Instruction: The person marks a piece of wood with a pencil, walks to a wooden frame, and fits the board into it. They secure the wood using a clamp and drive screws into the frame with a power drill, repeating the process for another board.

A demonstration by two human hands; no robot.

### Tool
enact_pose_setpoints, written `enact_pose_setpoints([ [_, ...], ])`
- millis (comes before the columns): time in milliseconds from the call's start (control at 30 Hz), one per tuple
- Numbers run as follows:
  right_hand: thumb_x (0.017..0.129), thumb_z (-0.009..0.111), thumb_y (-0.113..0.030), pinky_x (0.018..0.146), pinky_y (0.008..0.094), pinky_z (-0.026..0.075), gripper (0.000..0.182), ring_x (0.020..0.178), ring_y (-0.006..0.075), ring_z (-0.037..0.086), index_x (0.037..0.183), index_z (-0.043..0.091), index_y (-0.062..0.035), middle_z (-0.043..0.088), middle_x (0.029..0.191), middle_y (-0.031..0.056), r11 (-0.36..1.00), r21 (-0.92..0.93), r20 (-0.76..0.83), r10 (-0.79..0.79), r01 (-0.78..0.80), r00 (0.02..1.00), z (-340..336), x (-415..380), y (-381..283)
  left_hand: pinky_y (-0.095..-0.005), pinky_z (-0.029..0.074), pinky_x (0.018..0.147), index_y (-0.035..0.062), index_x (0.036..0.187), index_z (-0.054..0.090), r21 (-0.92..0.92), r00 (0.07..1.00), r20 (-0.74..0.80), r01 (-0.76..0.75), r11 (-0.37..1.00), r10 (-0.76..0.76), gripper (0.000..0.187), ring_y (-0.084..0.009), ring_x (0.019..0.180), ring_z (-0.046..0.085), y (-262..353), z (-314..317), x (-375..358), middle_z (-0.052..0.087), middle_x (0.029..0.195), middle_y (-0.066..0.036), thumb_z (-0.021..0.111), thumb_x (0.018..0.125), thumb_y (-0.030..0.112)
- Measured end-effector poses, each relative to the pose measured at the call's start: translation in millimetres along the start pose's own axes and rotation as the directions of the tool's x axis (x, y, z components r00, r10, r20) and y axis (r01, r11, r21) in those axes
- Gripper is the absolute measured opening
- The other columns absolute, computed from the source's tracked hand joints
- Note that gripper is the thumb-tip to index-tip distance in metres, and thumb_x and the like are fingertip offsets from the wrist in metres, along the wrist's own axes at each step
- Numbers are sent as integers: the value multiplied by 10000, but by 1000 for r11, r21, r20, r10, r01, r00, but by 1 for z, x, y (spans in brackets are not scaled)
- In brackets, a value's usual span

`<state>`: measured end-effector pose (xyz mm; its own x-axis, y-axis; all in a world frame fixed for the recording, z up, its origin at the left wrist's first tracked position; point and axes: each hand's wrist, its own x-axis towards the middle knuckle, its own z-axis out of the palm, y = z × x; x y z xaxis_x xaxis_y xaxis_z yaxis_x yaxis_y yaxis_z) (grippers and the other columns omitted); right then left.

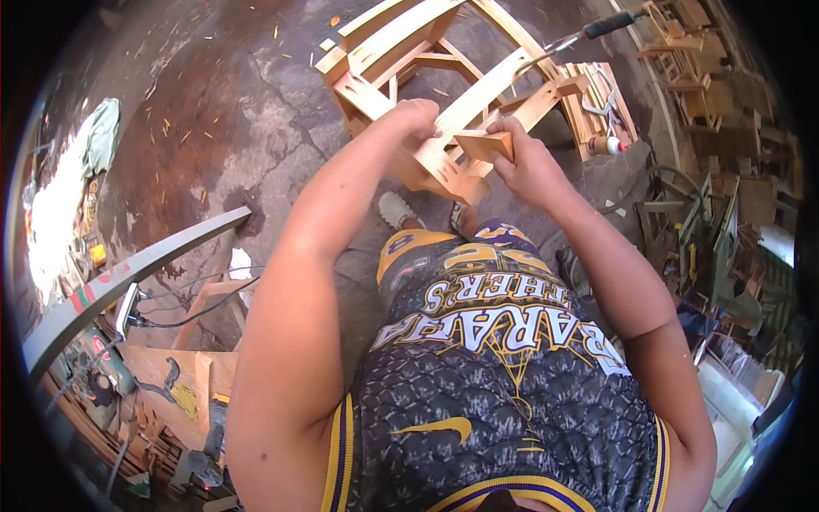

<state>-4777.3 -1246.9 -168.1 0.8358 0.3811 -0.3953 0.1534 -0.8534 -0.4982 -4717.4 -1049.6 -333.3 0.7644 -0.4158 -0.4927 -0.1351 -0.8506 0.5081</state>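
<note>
A pale wooden chair frame (478, 94) with slotted joints stands on the floor in front of my legs. My left hand (416, 119) is closed at the frame's near left rail, its fingertips partly hidden. My right hand (531, 162) grips a short flat wooden block (485, 145) with thumb and fingers, over the frame's near corner. A bar clamp (563, 44) with a black handle lies across the frame's far right side.
Right of the frame, a low wooden stand (627, 111) bears a small white bottle (607, 146) and a metal clamp. A grey metal beam (153, 264) slants in from the left. Cables and a power tool (111, 363) lie below it. Stacked chairs (691, 60) line the right.
</note>
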Motion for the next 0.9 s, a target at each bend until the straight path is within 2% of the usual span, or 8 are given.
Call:
enact_pose_setpoints([
  [67, 878, 571, -101, 767, 460, 487, 324, 903, 427, 632, 1181, 458, -90, 655, 895, 252, 999, 37, -5, -27, 27, 1000, -4, 2, -1, -413, 482, 895, 22, 1015, 673, -8, 1000, 20, 3, 1000, -3, 336, -338, 1054, 622, 0, 0, 0, 664, 1070, -197, 692, 847, 312],
  [133, 871, 577, -106, 771, 465, 486, 329, 908, 425, 631, 1176, 455, -93, 659, 912, 248, 997, -76, 108, -11, 19, 994, -8, 4, -12, -416, 481, 895, 19, 1015, 667, -12, 999, 36, 2, 1000, -1, 333, -339, 1053, 620, 0, -2, 0, 662, 1068, -196, 688, 849, 306],
  [233, 867, 601, -156, 782, 486, 488, 350, 901, 413, 635, 1186, 471, -94, 661, 942, 236, 995, -70, 129, -67, 76, 989, -13, 13, -9, -418, 479, 893, 20, 1031, 658, 22, 999, 45, 3, 1000, -4, 331, -340, 1055, 619, 3, -3, -3, 661, 1071, -193, 682, 857, 301],
  [433, 869, 600, -148, 820, 473, 483, 338, 952, 394, 627, 1178, 480, -82, 654, 976, 219, 986, -156, 183, -37, 66, 983, -17, 7, -18, -412, 475, 891, 21, 1064, 639, -24, 1000, -13, -20, 999, 20, 334, -338, 1049, 621, -2, 1, -2, 664, 1061, -191, 681, 869, 287],
  [667, 852, 610, -132, 825, 468, 482, 349, 968, 384, 626, 1173, 482, -82, 653, 968, 215, 986, -128, 237, -71, 104, 969, -27, 11, -16, -417, 477, 885, 26, 1044, 631, -21, 999, -3, -34, 999, 34, 316, -345, 1045, 622, 1, -4, -8, 664, 1055, -197, 683, 869, 285],
  [733, 838, 612, -120, 821, 469, 484, 356, 961, 389, 626, 1168, 482, -85, 654, 963, 215, 973, -130, 299, -143, 189, 944, -31, 14, -6, -423, 483, 872, 34, 1047, 631, -2, 999, 16, -51, 999, 51, 320, -345, 1034, 627, 3, -9, -10, 666, 1045, -197, 679, 869, 295],
  [800, 824, 617, -112, 820, 471, 483, 365, 959, 391, 625, 1163, 484, -86, 655, 962, 215, 984, -74, 289, -137, 165, 947, -32, 15, 7, -418, 490, 862, 39, 1039, 639, 54, 996, 59, -70, 996, 67, 355, -342, 1029, 631, 4, -15, -8, 671, 1027, -192, 688, 852, 335],
  [900, 795, 631, -100, 817, 474, 485, 390, 951, 394, 625, 1157, 488, -88, 655, 960, 216, 991, -24, 281, -122, 134, 952, -38, 16, 13, -399, 495, 829, 29, 1020, 649, -50, 983, 164, -76, 996, 83, 386, -312, 965, 654, -1, -23, 2, 681, 979, -180, 719, 823, 353],
])
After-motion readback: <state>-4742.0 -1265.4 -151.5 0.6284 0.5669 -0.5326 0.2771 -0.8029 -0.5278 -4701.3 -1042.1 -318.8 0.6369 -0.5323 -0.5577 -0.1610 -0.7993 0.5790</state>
